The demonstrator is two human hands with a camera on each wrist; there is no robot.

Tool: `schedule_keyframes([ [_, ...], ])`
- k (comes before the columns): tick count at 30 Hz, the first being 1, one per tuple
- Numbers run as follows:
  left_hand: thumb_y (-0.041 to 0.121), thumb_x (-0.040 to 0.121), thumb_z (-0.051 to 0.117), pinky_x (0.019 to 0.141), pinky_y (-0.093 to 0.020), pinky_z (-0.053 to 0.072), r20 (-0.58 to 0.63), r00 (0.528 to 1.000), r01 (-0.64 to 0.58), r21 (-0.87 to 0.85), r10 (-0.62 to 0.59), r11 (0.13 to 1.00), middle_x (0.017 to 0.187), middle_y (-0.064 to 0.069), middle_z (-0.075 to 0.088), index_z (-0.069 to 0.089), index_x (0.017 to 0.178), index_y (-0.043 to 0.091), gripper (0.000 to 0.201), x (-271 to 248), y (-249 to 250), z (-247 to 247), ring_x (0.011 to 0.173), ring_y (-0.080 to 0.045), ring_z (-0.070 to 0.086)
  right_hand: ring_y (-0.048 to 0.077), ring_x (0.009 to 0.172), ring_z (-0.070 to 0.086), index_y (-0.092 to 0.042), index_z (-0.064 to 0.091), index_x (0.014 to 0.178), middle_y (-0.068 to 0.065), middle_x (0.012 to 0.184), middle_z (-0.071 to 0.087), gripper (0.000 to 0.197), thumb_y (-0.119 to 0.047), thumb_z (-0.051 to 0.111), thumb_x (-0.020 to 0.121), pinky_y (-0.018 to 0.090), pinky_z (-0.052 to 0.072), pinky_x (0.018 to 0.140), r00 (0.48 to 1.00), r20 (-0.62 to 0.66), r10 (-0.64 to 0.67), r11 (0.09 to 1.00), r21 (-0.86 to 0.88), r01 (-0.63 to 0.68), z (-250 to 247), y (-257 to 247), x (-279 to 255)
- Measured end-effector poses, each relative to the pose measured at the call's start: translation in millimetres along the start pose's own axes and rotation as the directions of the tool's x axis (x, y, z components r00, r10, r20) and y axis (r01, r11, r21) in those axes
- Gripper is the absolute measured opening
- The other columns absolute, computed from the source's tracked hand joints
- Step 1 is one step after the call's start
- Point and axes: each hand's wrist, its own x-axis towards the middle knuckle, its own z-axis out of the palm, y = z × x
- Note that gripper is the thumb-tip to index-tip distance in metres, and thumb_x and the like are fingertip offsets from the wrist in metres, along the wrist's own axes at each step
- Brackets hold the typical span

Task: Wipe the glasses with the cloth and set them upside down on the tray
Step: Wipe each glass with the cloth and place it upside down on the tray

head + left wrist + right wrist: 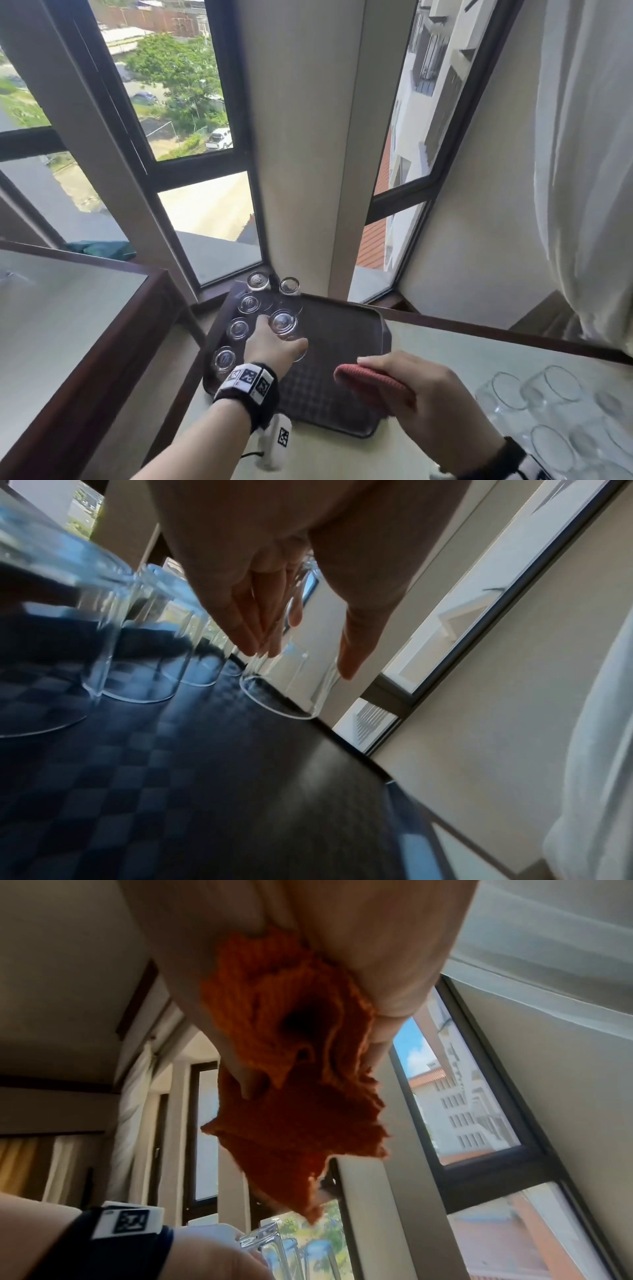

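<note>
Glass (pixel 283 323) held mouth-down in my left hand (pixel 270 346) to land beside the tray's (pixel 346 329) left row; right hand (pixel 418 387) clutches cloth (pixel 370 382).

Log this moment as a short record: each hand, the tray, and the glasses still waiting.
left hand: fingers straight around an upturned glass on the tray; grip unclear
right hand: grips the red cloth above the tray's near right part
tray: dark, on the table; six glasses bottom-up at its left end, counting that one
waiting glasses: clustered on the table, right of the tray
</note>
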Motion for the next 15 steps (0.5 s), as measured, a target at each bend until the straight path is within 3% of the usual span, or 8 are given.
schedule_keyframes([
  [3, 0.037, 0.073, 0.088, 0.091, -0.031, 0.05, -0.024, 0.999, 0.032, 0.087, -0.03, 0.996, 0.101, 0.002, 0.064, 0.049, 0.133, 0.021, 0.074, 24.0, -4.4, 11.4, 0.105, -0.029, 0.068, -0.004, 0.098, 0.068, -0.036, 0.07, 0.121, -0.027, 0.108, 0.069, 0.046, -0.009, 0.079, 0.085, 0.024, 0.057, 0.082, 0.993, -0.007, 0.116, 0.992, 0.056, -0.116, 5.7, 12.1, -16.9],
  [8, 0.032, 0.078, 0.086, 0.093, -0.036, 0.052, -0.032, 0.998, 0.062, 0.123, -0.058, 0.99, 0.118, -0.009, 0.07, 0.048, 0.138, 0.018, 0.073, 60.9, -6.3, 27.9, 0.112, -0.034, 0.067, -0.003, 0.089, 0.07, -0.033, 0.074, 0.114, -0.026, 0.099, 0.071, 0.04, -0.01, 0.08, 0.082, 0.016, 0.054, 0.078, 0.967, -0.064, 0.247, 0.968, 0.056, -0.244, 3.4, 19.7, -37.6],
  [10, 0.031, 0.078, 0.086, 0.093, -0.038, 0.053, -0.029, 0.997, 0.075, 0.121, -0.072, 0.99, 0.12, -0.013, 0.07, 0.046, 0.139, 0.017, 0.074, 71.9, -7.5, 32.9, 0.113, -0.036, 0.067, -0.002, 0.089, 0.07, -0.031, 0.075, 0.112, -0.024, 0.098, 0.072, 0.043, -0.004, 0.082, 0.08, 0.013, 0.052, 0.078, 0.951, -0.09, 0.297, 0.955, 0.058, -0.292, -1.3, 19.0, -42.8],
  [15, 0.028, 0.077, 0.085, 0.094, -0.039, 0.053, -0.041, 0.998, 0.062, 0.128, -0.057, 0.99, 0.117, -0.011, 0.071, 0.048, 0.137, 0.018, 0.072, 88.0, -15.5, 43.4, 0.111, -0.037, 0.067, -0.001, 0.083, 0.071, -0.023, 0.077, 0.109, -0.016, 0.093, 0.075, 0.034, -0.004, 0.073, 0.081, 0.008, 0.051, 0.075, 0.919, -0.224, 0.325, 0.94, 0.182, -0.288, -10.8, 8.6, -48.4],
])
